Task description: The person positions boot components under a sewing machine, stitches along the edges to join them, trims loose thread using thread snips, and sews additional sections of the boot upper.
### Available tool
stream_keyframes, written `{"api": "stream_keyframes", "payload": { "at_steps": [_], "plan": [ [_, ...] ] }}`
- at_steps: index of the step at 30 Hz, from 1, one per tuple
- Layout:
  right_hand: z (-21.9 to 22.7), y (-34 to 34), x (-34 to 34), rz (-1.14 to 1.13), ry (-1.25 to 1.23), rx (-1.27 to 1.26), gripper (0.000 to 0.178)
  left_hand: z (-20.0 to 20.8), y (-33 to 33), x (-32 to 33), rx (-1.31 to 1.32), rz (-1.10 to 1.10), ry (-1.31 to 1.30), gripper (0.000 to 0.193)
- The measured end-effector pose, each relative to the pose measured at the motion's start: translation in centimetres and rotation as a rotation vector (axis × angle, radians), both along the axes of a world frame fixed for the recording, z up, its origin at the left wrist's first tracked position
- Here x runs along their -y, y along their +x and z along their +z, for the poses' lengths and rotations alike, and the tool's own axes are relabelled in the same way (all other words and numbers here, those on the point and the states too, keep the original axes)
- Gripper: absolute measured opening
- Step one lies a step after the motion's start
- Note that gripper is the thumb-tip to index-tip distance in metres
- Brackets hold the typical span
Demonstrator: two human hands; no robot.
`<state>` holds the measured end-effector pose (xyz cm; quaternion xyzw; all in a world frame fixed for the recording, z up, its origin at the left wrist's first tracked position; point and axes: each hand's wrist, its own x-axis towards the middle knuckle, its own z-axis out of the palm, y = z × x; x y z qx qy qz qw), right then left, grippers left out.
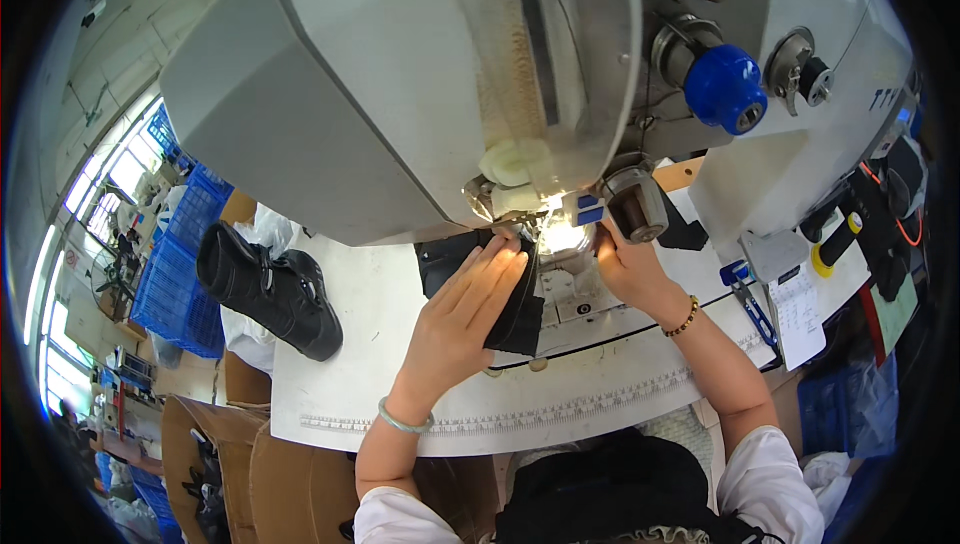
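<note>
A sewing machine (pixel 390 74) with a grey-white head fills the upper view, its needle area brightly lit. Under it lies a black shoe-upper piece (pixel 518 324), which looks like leather. My left hand (pixel 465 309) rests flat on this piece, fingers stretched toward the needle. On the other side of the needle, my right hand (pixel 632 269) is curled close to the machine's metal base (pixel 583 306). Its fingertips are partly hidden by a dark round machine part (pixel 637 206), so what they pinch cannot be made out. A black boot (pixel 275 289) lies at the table's left.
The white table (pixel 400 394) carries a printed ruler along its near edge. At right are a blue cutter (pixel 757 314), a written paper sheet (pixel 797 314) and a thread spool (pixel 838 244). Blue crates (pixel 180 284) and cardboard boxes (pixel 300 484) stand at left.
</note>
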<state>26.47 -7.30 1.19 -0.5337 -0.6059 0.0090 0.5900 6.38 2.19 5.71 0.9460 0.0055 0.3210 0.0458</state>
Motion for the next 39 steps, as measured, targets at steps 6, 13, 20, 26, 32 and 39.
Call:
{"api": "stream_keyframes", "payload": {
  "at_steps": [6, 13, 20, 26, 32, 39],
  "plan": [
    [0.3, 0.1, -0.1, 0.064, -0.014, -0.030, 0.054, -0.1, 0.9, 3.8, -0.121, 0.293, 0.316, 0.046],
    [-0.2, 0.2, 0.1, -0.111, 0.093, -0.048, 0.043, -0.6, 1.6, 4.8, -0.048, 0.334, 0.259, 0.062],
    [0.7, -2.8, 3.6, 0.113, -0.210, -0.479, 0.014, -0.6, 1.8, 5.0, -0.125, 0.417, 0.369, 0.046],
    [-0.4, -6.3, 4.8, 0.535, -0.311, -0.901, 0.023, -1.2, 1.6, 5.8, -0.024, 0.398, 0.172, 0.052],
    [-1.6, -6.7, 4.8, 0.555, -0.279, -0.869, 0.026, -7.4, -4.5, 4.3, 0.459, 0.043, -0.179, 0.032],
    [-1.0, -7.6, 5.0, 0.549, -0.287, -0.943, 0.026, -8.6, -1.0, 6.7, 0.501, -0.180, -1.914, 0.067]
  ]
}}
